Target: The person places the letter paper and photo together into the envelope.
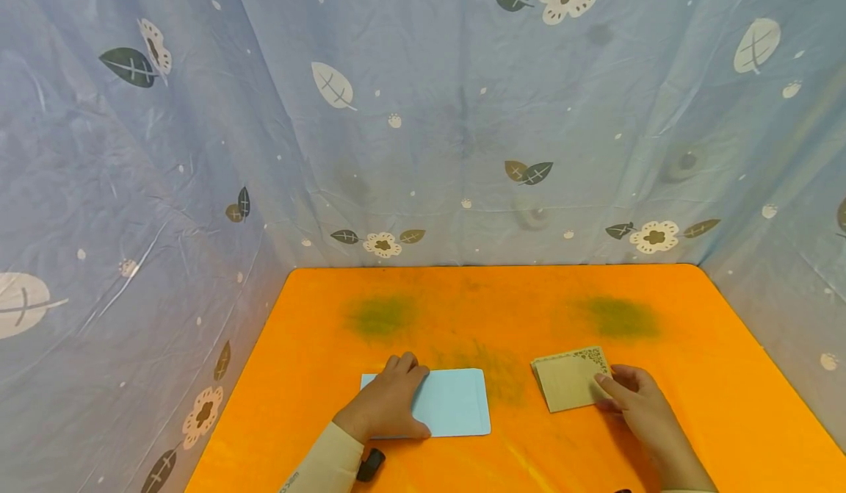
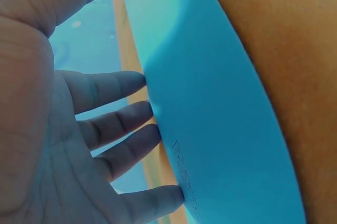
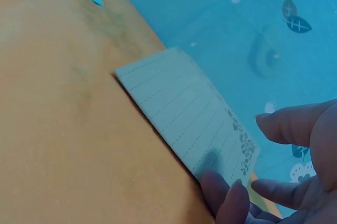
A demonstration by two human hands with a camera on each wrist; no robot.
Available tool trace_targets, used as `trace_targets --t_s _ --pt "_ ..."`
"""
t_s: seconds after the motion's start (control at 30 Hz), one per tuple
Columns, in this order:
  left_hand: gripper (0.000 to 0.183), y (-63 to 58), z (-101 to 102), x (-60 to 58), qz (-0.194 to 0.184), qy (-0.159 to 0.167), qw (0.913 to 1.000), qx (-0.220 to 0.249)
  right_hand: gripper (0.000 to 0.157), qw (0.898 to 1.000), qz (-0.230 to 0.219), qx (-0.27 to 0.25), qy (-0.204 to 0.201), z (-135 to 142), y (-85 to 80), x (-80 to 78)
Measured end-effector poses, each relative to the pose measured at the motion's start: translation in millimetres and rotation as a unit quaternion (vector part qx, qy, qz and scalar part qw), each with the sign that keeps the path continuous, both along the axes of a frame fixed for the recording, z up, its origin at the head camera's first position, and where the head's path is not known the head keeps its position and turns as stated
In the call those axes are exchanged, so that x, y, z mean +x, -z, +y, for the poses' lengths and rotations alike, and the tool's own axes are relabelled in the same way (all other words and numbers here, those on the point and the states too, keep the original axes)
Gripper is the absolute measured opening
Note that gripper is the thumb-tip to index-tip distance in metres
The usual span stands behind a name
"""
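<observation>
My left hand spans a light blue envelope across its width. Its thumb is at the near edge, its fingers at the far edge. In the left wrist view those fingertips meet one side of the envelope, which bears tiny print. On the right, my right hand holds a folded cream paper by its right side. Dark ornament marks one corner, and the layers part slightly at the left. Dashed lines cross the paper in the right wrist view, where fingers touch its lower corner.
An orange cloth with two greenish stains covers the table. Light blue curtains printed with leaves and flowers stand behind and at both sides. A small black object shows beside the left wrist.
</observation>
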State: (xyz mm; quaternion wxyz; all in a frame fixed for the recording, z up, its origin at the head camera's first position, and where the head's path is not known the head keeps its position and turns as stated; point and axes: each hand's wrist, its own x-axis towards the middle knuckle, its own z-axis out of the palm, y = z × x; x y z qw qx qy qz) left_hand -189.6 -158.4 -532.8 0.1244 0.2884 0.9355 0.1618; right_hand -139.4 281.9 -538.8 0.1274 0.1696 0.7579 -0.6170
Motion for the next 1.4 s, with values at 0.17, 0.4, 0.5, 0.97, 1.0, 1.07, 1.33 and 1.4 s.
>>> trace_targets --t_s 0.17,0.4,0.5,0.97,1.0,1.07,1.33,1.4 --pt "0.085 -0.2 0 -0.3 0.0 0.001 1.0 0.0 0.092 1.0 -0.004 -0.006 -0.002 0 -2.0 0.1" --pt "0.085 -0.2 -1 -0.5 0.002 0.003 1.0 0.002 0.085 1.0 0.003 -0.011 0.005 -1 -1.5 0.2" --pt "0.085 -0.9 -1 -0.1 0.001 0.005 1.0 0.005 0.077 1.0 0.01 -0.019 -0.002 -1 1.0 1.4" --pt "0.084 -1.6 -1 2.1 0.001 0.004 1.0 0.008 0.032 1.0 0.019 -0.006 0.011 -3 5.6 6.1" --pt "0.084 -1.6 -1 2.2 0.001 0.004 1.0 0.009 0.032 1.0 0.019 -0.002 0.01 -2 6.0 6.1" --pt "0.084 -1.7 -1 2.0 0.001 0.003 1.0 0.009 0.03 1.0 0.021 0.0 0.011 -2 7.0 6.1" --pt "0.083 -2.9 0 2.2 -0.002 0.004 0.9999 0.013 0.025 0.999 0.024 -0.03 0.023 -1 12.6 7.4" --pt "0.083 -3.0 0 2.5 -0.002 0.004 0.9999 0.013 0.03 0.999 0.022 -0.045 0.019 -1 13.1 8.8"
